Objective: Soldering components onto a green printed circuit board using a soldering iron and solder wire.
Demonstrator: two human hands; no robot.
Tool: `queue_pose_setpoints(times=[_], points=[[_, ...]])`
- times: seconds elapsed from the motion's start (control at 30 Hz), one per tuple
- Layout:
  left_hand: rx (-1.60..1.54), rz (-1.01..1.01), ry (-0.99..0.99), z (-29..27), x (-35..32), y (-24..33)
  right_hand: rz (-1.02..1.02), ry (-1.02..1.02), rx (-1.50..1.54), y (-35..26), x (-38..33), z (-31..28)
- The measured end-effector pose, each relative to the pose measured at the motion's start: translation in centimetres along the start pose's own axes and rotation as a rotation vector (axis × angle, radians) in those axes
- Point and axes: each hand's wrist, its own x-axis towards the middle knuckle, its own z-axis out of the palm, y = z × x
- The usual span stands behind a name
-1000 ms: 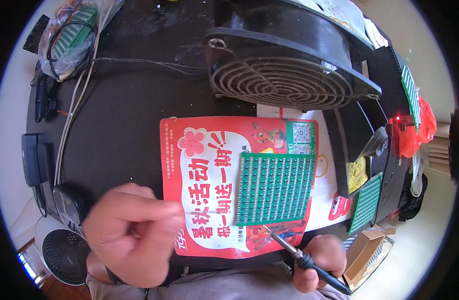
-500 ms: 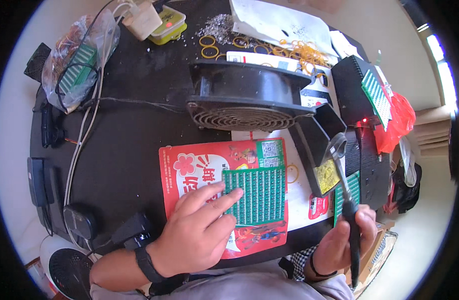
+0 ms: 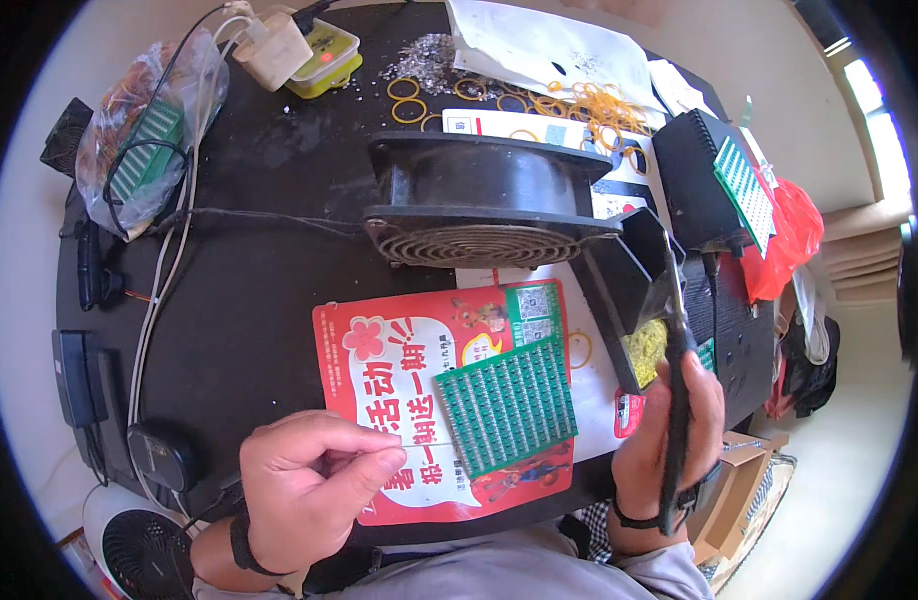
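A green circuit board [image 3: 506, 405] lies tilted on a red printed flyer [image 3: 374, 375] on the black table. My left hand [image 3: 314, 480] is at the flyer's lower left corner. It pinches a thin wire [image 3: 419, 445] that runs right to the board's left edge. My right hand [image 3: 654, 440] is right of the board and grips the black handle of a soldering iron [image 3: 676, 400], held upright. The iron's tip points up beside a black stand holding yellow cleaning wool [image 3: 644, 350].
A big black fan [image 3: 479, 200] stands behind the flyer. A black box [image 3: 689, 170] with another green board [image 3: 744, 185] and a red bag [image 3: 791, 235] are at the right. Yellow rubber bands [image 3: 579, 100] lie at the back. Black adapters [image 3: 79, 375], cables and a bag of boards [image 3: 144, 130] line the left.
My left hand has come off the green board and drawn back to the lower left, now pinching the wire. My right hand lifted the iron from the board to upright at the right.
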Motion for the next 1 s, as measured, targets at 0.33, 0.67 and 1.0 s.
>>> queue_pose_setpoints(times=[0.33, 0.67, 1.0], points=[[-0.299, 0.378, 0.441, -3.3, 1.3, 1.2, -0.124, 0.15, 0.512, -0.8, -2.6, -0.3], [0.453, 0.381, -0.039, 0.9, 0.9, 0.5, -0.115, -0.021, 0.555, -2.8, -2.7, 1.2], [0.58, 0.431, 0.095, 1.4, 1.1, -0.3, -0.141, -0.168, 0.477, -3.3, -1.8, 1.0]])
